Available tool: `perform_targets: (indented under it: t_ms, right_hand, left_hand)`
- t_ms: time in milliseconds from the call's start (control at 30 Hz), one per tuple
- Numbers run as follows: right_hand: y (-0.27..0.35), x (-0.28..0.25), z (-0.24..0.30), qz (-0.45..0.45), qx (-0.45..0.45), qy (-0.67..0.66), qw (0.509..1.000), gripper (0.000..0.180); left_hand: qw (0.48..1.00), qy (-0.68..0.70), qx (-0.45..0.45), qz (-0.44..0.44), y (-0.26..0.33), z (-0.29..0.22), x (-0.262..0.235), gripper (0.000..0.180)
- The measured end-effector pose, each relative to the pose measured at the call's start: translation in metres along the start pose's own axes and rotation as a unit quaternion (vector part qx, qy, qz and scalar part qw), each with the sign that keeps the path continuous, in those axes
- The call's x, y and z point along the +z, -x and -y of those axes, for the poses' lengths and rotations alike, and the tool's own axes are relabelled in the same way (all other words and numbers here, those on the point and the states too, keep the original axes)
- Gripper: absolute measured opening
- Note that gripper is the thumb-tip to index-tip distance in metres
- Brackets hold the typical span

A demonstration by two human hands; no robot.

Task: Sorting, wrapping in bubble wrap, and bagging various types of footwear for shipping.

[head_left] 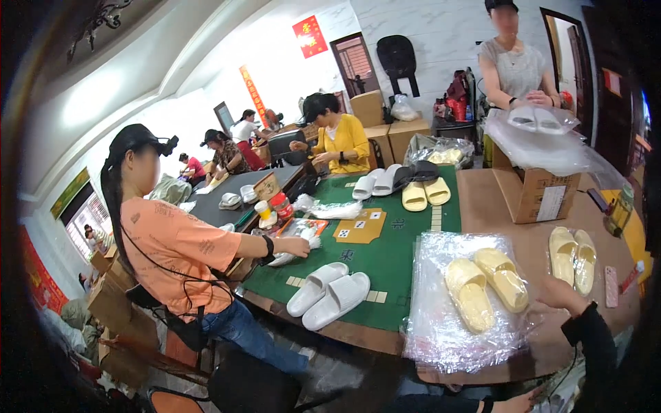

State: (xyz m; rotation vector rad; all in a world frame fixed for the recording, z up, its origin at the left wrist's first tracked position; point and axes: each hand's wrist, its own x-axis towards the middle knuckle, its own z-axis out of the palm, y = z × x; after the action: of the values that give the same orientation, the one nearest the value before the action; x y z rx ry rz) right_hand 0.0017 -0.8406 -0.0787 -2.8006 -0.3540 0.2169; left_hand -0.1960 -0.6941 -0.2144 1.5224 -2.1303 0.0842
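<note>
My right hand point(561, 294), in a black sleeve, hovers at the right edge of the clear plastic bags, fingers stretched toward a pair of pale yellow slide slippers point(470, 296) lying on them. Nothing shows in its fingers. Just beyond it lies a second yellow pair point(562, 255), seemingly wrapped in clear plastic. At the lower edge my left hand point(521, 400) is below the table's front edge; its fingers are partly cut off and blurred, so what they hold cannot be made out. Under the nearer yellow pair lies a stack of clear plastic bags point(427, 303).
A pink phone point(611, 286) lies at right. White slippers point(337, 296) and other pairs stand on the green mat point(392, 261). A co-worker in orange point(175, 248) works at left; another handles bagged white slippers point(535, 120) behind an open carton point(544, 193).
</note>
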Motion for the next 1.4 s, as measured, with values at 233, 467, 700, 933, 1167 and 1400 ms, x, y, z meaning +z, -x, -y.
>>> perform_targets:
  t_ms: [233,467,700,933,1167,1400]
  right_hand:
    - [-0.036,0.034,-0.039,-0.042,0.145,0.059,0.987,0.083]
    - [-0.047,0.049,-0.056,0.031,0.127,-0.033,0.991,0.106]
    - [-0.048,0.064,-0.048,-0.028,0.147,-0.097,0.984,0.121]
    - [-0.051,0.080,-0.035,-0.001,0.167,-0.056,0.984,0.118]
    - [-0.038,0.101,-0.077,-0.054,0.109,-0.010,0.993,0.080]
    - [-0.065,0.089,-0.057,-0.143,0.085,0.028,0.986,0.048]
  left_hand:
    - [1.000,-0.015,-0.010,-0.005,0.023,0.008,-0.002,0.027]
    - [0.999,-0.034,-0.027,-0.013,0.028,0.010,0.002,0.023]
    - [0.995,-0.066,-0.072,-0.030,0.042,0.016,-0.003,0.018]
    - [0.982,-0.111,-0.149,-0.038,0.079,0.023,-0.014,0.014]
    - [0.984,-0.099,-0.137,-0.059,0.077,0.021,-0.003,0.009]
    - [0.995,-0.053,-0.084,0.005,0.028,0.010,0.013,0.014]
